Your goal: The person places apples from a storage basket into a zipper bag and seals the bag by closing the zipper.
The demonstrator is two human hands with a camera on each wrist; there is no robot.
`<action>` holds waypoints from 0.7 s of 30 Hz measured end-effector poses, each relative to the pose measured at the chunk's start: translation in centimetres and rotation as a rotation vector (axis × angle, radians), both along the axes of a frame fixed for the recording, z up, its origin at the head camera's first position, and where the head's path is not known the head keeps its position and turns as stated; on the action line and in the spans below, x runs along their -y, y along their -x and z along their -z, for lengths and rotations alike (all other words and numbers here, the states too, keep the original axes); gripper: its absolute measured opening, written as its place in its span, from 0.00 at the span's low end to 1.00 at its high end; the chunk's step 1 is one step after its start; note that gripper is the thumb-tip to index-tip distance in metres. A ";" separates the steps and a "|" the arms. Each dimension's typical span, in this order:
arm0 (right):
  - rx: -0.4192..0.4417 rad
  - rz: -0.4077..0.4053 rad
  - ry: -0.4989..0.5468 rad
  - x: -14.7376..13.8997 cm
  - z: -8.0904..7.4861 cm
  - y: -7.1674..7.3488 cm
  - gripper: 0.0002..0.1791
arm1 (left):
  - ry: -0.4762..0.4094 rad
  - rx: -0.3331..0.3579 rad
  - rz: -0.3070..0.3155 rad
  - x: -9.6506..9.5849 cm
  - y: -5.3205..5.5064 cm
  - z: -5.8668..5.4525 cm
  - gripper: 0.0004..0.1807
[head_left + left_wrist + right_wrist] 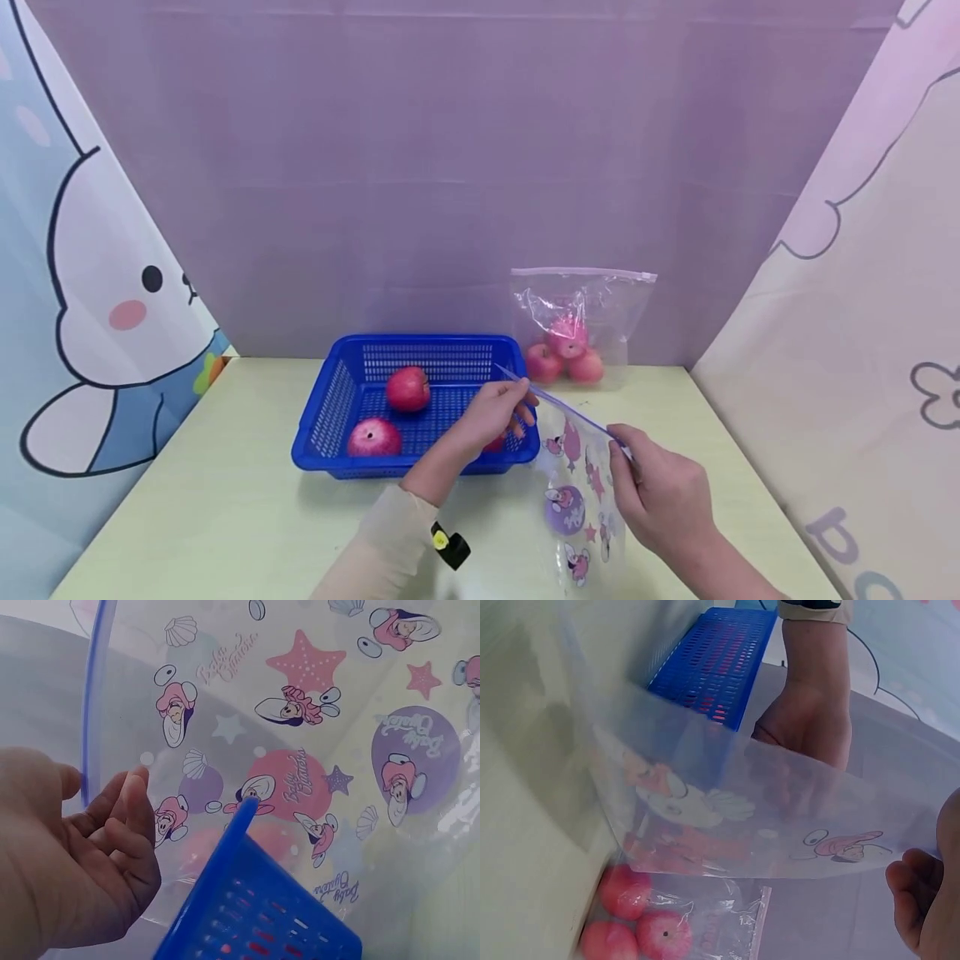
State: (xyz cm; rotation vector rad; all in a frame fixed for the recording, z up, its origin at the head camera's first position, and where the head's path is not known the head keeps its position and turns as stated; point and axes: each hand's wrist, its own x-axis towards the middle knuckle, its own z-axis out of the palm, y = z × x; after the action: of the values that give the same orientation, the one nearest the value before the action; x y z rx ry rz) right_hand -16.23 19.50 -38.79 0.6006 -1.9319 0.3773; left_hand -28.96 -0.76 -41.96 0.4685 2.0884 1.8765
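A clear plastic zip bag (pixel 566 508) printed with pink and purple cartoons hangs upright over the table, its purple zip strip (pixel 572 412) slanting down to the right. My right hand (pixel 667 492) grips the strip's right end between thumb and fingers. Near the other end, my left hand (pixel 491 412) pinches the strip by thumb and forefinger, the remaining fingers loosely bent, above the blue basket's right side. In the left wrist view, that hand (pixel 82 855) is at the purple strip, beside the basket's corner (pixel 217 877). No apple shows inside this bag.
The blue plastic basket (pixel 315 461) stands left of the bag with a red apple (pixel 408 389), a paler apple (pixel 374 437) and another partly hidden apple (pixel 495 444). Behind, a zipped clear bag (pixel 626 304) of apples (pixel 567 337) leans against the purple back cloth (pixel 450 208).
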 end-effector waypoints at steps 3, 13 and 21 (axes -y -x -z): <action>-0.004 -0.001 -0.002 0.0 0.1 0.1 0.18 | -0.023 0.006 -0.013 -0.2 0.2 0.3 0.24; 0.035 -0.025 -0.009 0.0 1.0 0.0 0.19 | -0.124 0.034 -0.021 -1.0 0.6 0.7 0.17; 0.013 -0.056 -0.023 0.0 1.8 -0.1 0.19 | -0.155 0.076 0.012 -1.4 0.2 1.2 0.16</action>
State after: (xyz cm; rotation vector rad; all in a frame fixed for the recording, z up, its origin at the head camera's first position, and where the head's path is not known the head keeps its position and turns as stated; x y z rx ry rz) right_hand -16.08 19.54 -40.57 0.6700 -1.9373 0.3956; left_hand -29.12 0.67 -43.21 0.4365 1.8968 2.0261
